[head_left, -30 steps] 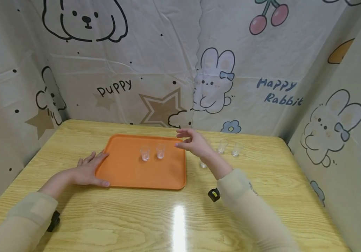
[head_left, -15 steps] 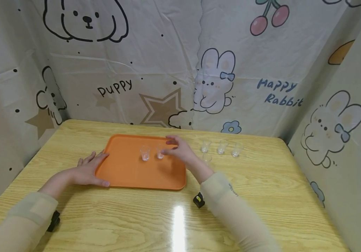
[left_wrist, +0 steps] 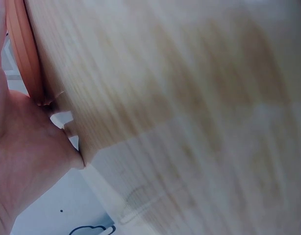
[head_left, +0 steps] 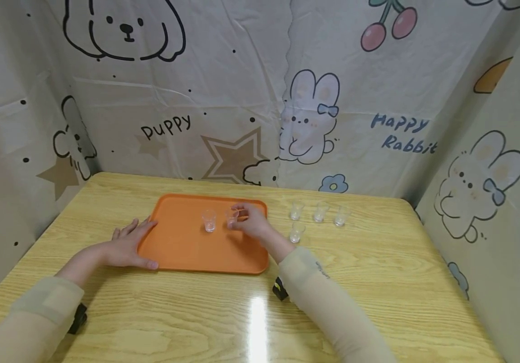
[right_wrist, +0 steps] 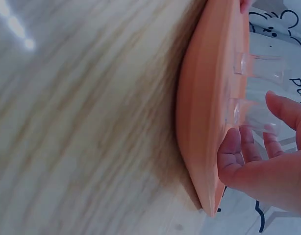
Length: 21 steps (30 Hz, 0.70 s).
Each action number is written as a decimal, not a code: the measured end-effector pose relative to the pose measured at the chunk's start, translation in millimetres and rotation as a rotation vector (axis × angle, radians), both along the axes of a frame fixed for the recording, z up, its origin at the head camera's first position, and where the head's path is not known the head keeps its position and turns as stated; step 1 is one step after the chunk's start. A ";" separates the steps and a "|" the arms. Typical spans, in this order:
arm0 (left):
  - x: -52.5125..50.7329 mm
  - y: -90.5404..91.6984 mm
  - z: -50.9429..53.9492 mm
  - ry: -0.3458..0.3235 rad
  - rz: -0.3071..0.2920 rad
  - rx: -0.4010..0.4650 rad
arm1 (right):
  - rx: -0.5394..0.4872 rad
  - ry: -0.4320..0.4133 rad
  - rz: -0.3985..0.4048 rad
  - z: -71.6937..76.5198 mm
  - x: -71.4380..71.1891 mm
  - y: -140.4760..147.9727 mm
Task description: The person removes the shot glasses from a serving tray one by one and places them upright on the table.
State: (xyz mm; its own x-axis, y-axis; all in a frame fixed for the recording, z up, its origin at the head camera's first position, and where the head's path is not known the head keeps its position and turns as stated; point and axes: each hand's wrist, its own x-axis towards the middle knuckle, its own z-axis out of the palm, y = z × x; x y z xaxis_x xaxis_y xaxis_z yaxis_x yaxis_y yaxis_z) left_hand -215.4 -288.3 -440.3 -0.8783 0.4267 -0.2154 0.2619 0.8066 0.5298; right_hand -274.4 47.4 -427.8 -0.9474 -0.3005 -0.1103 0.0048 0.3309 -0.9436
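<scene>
The orange tray [head_left: 196, 254] lies flat, with two clear small glasses upright on it. My left hand [head_left: 126, 248] rests against its left end, fingers spread and thumb at the front corner; the left wrist view shows the palm [left_wrist: 30, 147] beside the tray edge [left_wrist: 25, 54]. My right hand [head_left: 253, 222] has its fingers and thumb curled round the right glass [head_left: 231, 217]. In the right wrist view this glass [right_wrist: 246, 113] stands between the thumb and fingers of that hand [right_wrist: 268, 161]. The other glass [head_left: 209, 221] stands just left of it.
Right of the tray, several more clear glasses stand on the wooden table: three in a back row, one [head_left: 319, 212] in its middle, and one [head_left: 297, 232] nearer the front. Printed cloth [head_left: 223, 70] hangs behind and at both sides.
My right hand has moved left and down from the tray's back right corner to the right glass, and its fingers have closed round it. The left hand has stayed put.
</scene>
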 end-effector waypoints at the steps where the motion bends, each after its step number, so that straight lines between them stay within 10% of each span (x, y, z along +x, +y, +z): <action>1: -0.1 0.0 0.0 0.000 0.000 0.000 | 0.005 0.008 -0.006 -0.8 -0.7 -0.5; 21: 0.3 0.4 0.8 0.001 0.001 -0.003 | 0.113 0.050 0.050 20.6 1.8 8.4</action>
